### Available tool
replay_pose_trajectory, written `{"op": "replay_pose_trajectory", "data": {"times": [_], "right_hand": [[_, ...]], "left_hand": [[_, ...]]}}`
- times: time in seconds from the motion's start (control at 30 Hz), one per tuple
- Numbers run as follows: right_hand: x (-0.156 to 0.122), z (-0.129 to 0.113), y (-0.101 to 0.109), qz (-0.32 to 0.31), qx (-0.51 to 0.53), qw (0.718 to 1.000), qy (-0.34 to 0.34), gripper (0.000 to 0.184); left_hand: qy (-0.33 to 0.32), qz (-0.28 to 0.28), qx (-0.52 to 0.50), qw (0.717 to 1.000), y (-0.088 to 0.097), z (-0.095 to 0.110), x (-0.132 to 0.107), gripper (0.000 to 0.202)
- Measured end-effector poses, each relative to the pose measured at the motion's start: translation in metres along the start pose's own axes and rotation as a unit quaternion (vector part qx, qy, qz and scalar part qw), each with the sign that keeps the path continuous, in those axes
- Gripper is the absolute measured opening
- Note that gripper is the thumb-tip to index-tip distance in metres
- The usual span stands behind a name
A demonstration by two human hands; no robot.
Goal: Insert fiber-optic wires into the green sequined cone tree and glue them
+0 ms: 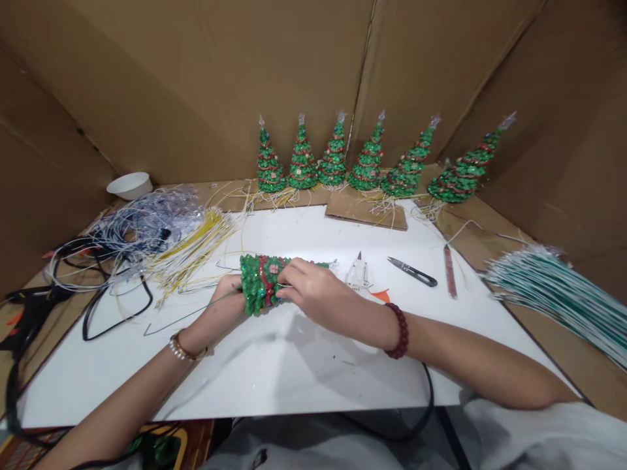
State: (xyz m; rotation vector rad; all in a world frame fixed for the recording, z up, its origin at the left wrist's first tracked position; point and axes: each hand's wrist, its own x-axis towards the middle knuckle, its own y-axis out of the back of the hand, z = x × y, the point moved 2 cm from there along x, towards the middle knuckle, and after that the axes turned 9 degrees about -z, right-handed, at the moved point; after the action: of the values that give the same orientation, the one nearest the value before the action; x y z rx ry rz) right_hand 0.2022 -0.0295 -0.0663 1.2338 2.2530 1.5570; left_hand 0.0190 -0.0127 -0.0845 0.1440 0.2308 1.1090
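Note:
A green sequined tree ornament with red trim lies sideways over the white board, its tip pointing right. My left hand is closed round its wide base from the left. My right hand wraps over the narrow upper part, fingers pinched at the red band. A thin wire runs from the base toward the lower left.
Several finished green trees stand in a row at the back on cardboard. Thread snips, a glue gun and a red strip lie to the right. Wire bundles and black cables lie left, green-white wires right, a white bowl back left.

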Motion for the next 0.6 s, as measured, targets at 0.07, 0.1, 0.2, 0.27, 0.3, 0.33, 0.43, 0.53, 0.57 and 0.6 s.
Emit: {"op": "replay_pose_trajectory", "data": {"times": [0.07, 0.1, 0.2, 0.27, 0.3, 0.33, 0.43, 0.53, 0.57, 0.6], "right_hand": [[-0.001, -0.003, 0.009, -0.024, 0.020, 1.000, -0.004, 0.009], [-0.002, -0.003, 0.013, -0.030, 0.028, 0.999, -0.010, 0.011], [-0.002, -0.003, 0.020, -0.048, 0.016, 0.998, -0.035, 0.014], [-0.002, -0.003, 0.019, -0.059, -0.013, 0.998, -0.035, 0.017], [-0.002, -0.003, 0.019, -0.057, -0.029, 0.998, -0.028, 0.018], [-0.002, -0.004, 0.018, -0.052, -0.045, 0.997, -0.019, 0.019], [-0.003, -0.006, 0.015, -0.033, -0.097, 0.995, 0.003, 0.022], [-0.004, -0.007, 0.014, -0.020, -0.149, 0.989, 0.014, 0.021], [-0.004, -0.007, 0.015, -0.016, -0.162, 0.986, 0.019, 0.021], [-0.004, -0.007, 0.015, -0.013, -0.174, 0.984, 0.025, 0.021]], "left_hand": [[0.000, 0.003, -0.002, 1.000, -0.001, 0.001, 0.000, 0.021], [0.002, 0.006, 0.000, 1.000, -0.001, 0.001, 0.000, 0.021], [0.005, 0.009, 0.010, 1.000, -0.001, 0.002, -0.001, 0.022], [-0.002, 0.009, 0.013, 1.000, -0.001, 0.002, -0.001, 0.023], [-0.008, 0.010, 0.013, 1.000, -0.002, 0.003, -0.001, 0.023], [-0.013, 0.012, 0.012, 1.000, -0.002, 0.003, -0.001, 0.023], [-0.017, 0.009, 0.014, 1.000, -0.003, 0.004, -0.001, 0.022], [-0.016, 0.007, 0.024, 1.000, -0.004, 0.007, -0.001, 0.022], [-0.014, 0.007, 0.024, 1.000, -0.004, 0.007, 0.000, 0.022], [-0.012, 0.008, 0.021, 1.000, -0.004, 0.007, 0.000, 0.022]]}}
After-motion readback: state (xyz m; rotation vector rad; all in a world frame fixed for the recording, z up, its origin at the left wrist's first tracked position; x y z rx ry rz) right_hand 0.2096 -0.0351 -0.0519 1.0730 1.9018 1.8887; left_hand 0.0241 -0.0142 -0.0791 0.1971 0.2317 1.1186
